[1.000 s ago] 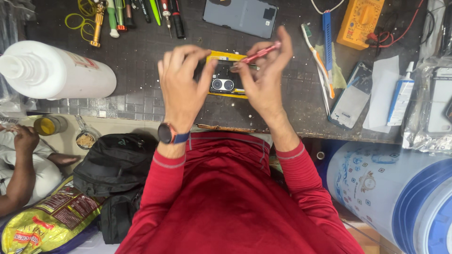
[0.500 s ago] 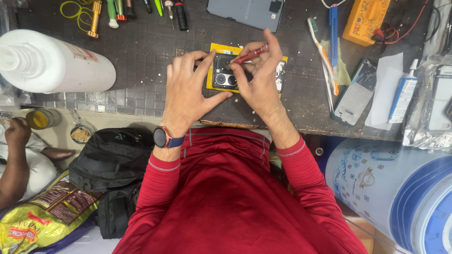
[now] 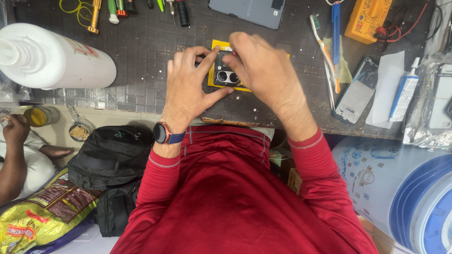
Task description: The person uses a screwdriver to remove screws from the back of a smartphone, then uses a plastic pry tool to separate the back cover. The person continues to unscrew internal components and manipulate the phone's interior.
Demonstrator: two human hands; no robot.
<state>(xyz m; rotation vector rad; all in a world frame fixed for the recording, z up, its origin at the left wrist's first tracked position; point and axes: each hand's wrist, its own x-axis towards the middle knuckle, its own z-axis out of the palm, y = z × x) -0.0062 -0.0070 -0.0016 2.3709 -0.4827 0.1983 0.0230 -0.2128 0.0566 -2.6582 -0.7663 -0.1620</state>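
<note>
phone [image 3: 226, 75] | on yellow mat [image 3: 214, 82] | left hand [image 3: 188, 89] steadies | right hand [image 3: 261, 70] on top

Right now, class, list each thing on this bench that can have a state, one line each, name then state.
phone: camera side up on a yellow pad, gripped
left hand: thumb and fingers bracing the phone
right hand: fingertips on the phone
white bottle: lying on its side
toothbrush: lying flat, untouched

A dark phone [image 3: 227, 75] lies on a yellow pad [image 3: 217, 46] over the dark grey gridded mat [image 3: 141, 47]. Red sleeves, a navy-strapped watch [image 3: 162, 133], a white bottle [image 3: 56, 59], an orange multimeter [image 3: 367, 19] (red leads), a blue-patterned white drum [image 3: 376, 174].
</note>
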